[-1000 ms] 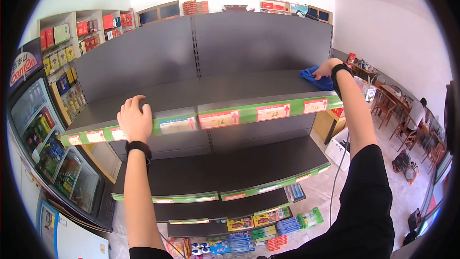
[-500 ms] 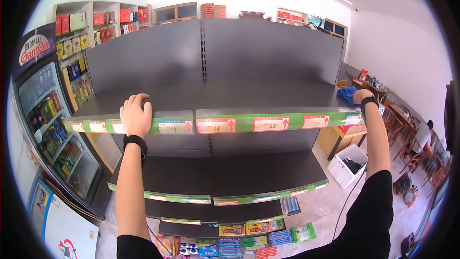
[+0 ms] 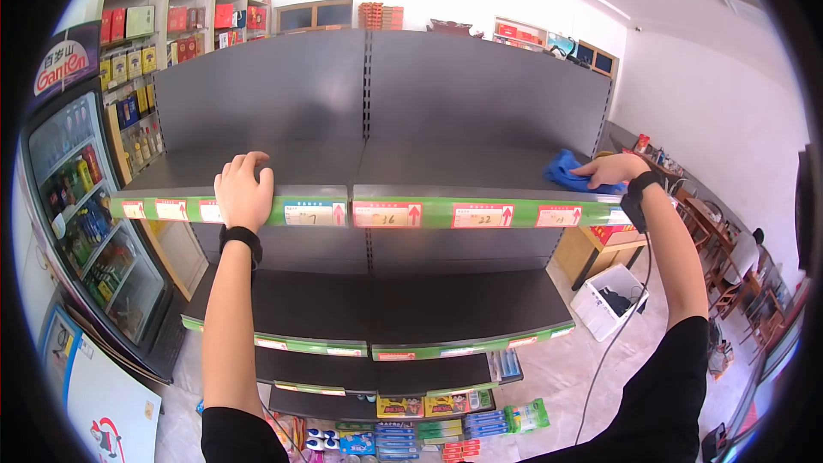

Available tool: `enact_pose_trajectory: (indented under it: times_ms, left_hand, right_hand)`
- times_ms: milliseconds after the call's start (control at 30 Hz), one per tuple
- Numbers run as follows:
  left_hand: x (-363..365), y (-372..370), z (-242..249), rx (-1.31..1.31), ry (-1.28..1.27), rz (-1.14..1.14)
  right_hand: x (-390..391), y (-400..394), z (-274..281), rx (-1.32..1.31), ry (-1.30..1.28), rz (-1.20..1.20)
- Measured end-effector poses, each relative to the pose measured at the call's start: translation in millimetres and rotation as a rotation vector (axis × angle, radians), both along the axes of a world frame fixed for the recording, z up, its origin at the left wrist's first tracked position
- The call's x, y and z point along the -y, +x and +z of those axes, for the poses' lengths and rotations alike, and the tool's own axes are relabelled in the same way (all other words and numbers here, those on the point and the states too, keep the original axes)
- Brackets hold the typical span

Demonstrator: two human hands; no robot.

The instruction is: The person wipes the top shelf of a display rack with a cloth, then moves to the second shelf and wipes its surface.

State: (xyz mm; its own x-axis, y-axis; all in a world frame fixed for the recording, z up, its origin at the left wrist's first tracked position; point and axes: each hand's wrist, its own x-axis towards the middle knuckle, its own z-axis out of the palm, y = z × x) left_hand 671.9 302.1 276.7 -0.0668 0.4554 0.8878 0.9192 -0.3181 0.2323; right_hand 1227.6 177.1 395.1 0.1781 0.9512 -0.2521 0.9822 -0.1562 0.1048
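Note:
My right hand (image 3: pixel 619 171) presses a blue cloth (image 3: pixel 567 173) onto the right end of the dark top shelf (image 3: pixel 446 170), its fingers over the cloth. At the shelf's left part, my left hand (image 3: pixel 245 189) rests on the front edge over the green label strip (image 3: pixel 437 214), with its fingers curved and thumb apart, holding no object that shows. Price tags line the strip. Behind the shelf stands a grey back panel (image 3: pixel 484 103).
A drinks fridge (image 3: pixel 94 197) stands at left beside stocked wall shelves (image 3: pixel 163 13). Lower shelves (image 3: pixel 454 300) lie below, with packaged goods (image 3: pixel 420 437) near the floor. A white bin (image 3: pixel 591 313) is at right; a person (image 3: pixel 744 257) sits farther back.
My right hand and the blue cloth have moved left and inward along the top shelf from its right end. My left hand stays at the front edge. The view has shifted slightly.

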Motion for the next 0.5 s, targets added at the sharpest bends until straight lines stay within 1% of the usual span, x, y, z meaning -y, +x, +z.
enact_pose_trajectory:
  times_ms: [100,167,200,300,500]
  left_hand:
    - [-1.0,-0.2,-1.5,0.012,0.021,0.0]
    - [0.7,0.1,-1.2,0.019,0.011,-0.011]
    - [1.6,0.5,-0.8,0.024,0.007,-0.016]
    - [1.9,1.3,-0.3,0.032,0.013,-0.016]
    - [3.0,2.5,0.3,0.074,0.017,-0.02]
  right_hand:
    - [-6.9,-40.3,-0.7,-0.169,0.011,0.173]
    - [-16.3,-67.7,1.0,-0.138,0.001,0.234]
    - [-27.2,-73.3,0.3,-0.173,-0.025,0.286]
    - [-39.3,-126.5,7.2,-0.226,-0.098,0.344]
    - [-86.5,-228.0,4.1,-0.275,-0.146,0.626]
